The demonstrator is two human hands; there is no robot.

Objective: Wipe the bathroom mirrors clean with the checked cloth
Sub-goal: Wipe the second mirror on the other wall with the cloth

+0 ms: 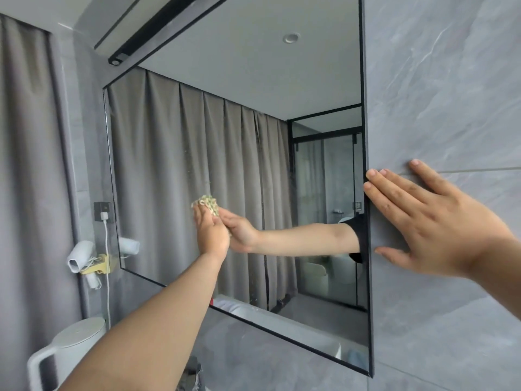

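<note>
Left hand point(210, 234) pressing bunched checked cloth point(207, 204) against mirror point(169, 153) glass, fingers curled over the wad; cloth protruding above the fingertips, near mid-height of the mirror, left of its centre. Long axis of cloth not discernible in its crumpled state. Right hand point(428, 221) flat, fingers straight and spread, resting on grey tiled wall point(439, 80) at the mirror's right edge, fingertips overlapping the black frame. Left of the mirror: white hair dryer point(81, 256) in wall holder, plugged socket point(103, 212); below it, white kettle point(67, 354).
</note>
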